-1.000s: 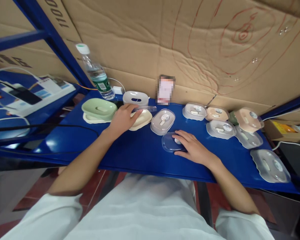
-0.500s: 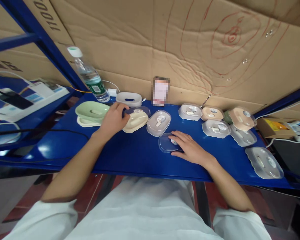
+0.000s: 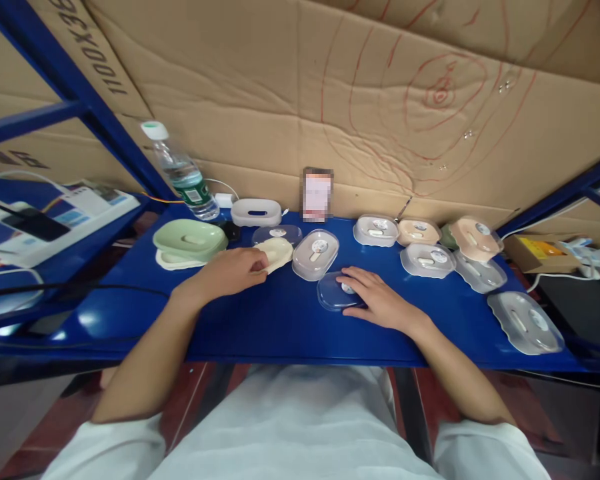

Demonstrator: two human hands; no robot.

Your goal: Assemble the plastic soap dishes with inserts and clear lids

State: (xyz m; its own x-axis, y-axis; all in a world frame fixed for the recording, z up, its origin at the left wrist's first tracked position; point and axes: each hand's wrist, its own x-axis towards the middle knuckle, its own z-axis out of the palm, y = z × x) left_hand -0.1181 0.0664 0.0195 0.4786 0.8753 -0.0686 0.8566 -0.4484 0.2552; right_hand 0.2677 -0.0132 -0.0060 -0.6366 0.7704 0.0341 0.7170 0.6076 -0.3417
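My left hand (image 3: 235,270) has its fingertips closed on the left edge of a cream soap dish tray (image 3: 279,253) that lies on the blue table. Behind that tray is a clear lid (image 3: 291,235) with a round sticker. My right hand (image 3: 383,300) lies with fingers outstretched over the right part of another clear lid (image 3: 329,293), thumb on the near side. Between the hands sits a lidded grey soap dish (image 3: 316,257). To the left, a green soap dish (image 3: 190,239) rests on a cream tray (image 3: 173,260).
A water bottle (image 3: 190,183), a grey soap dish base (image 3: 256,212) and a propped phone (image 3: 317,193) stand along the cardboard wall (image 3: 260,87). Several lidded soap dishes (image 3: 427,259) fill the right side. A power strip (image 3: 87,210) lies at far left.
My left hand has moved nearer from above the cream tray to its left edge, uncovering the green dish's right end. My right hand stays on the clear lid. The camera view has shifted slightly.
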